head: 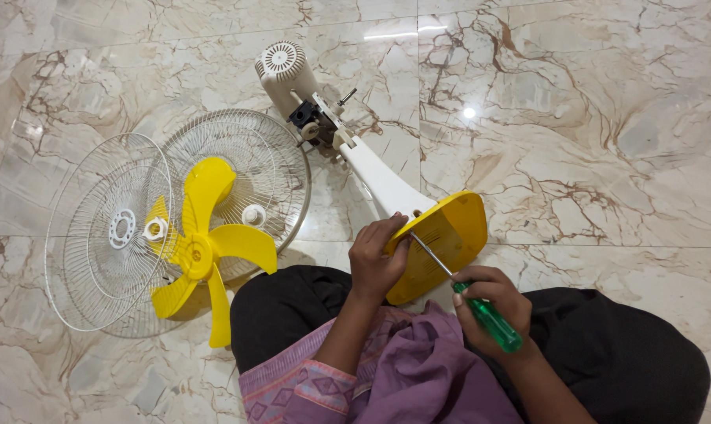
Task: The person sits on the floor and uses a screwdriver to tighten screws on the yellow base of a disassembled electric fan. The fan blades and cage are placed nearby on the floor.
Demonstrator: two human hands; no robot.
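Yellow fan base (450,235) tipped on edge near lap, underside up, white stem running far-left to motor housing. Green-handled screwdriver (481,310) slanted, metal tip on base underside, handle near-right.

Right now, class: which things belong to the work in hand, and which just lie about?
In hand:
left hand steadying the yellow base
right hand gripping the green screwdriver, tip at the base
white stem and motor

Lying about:
yellow blade
two wire guards
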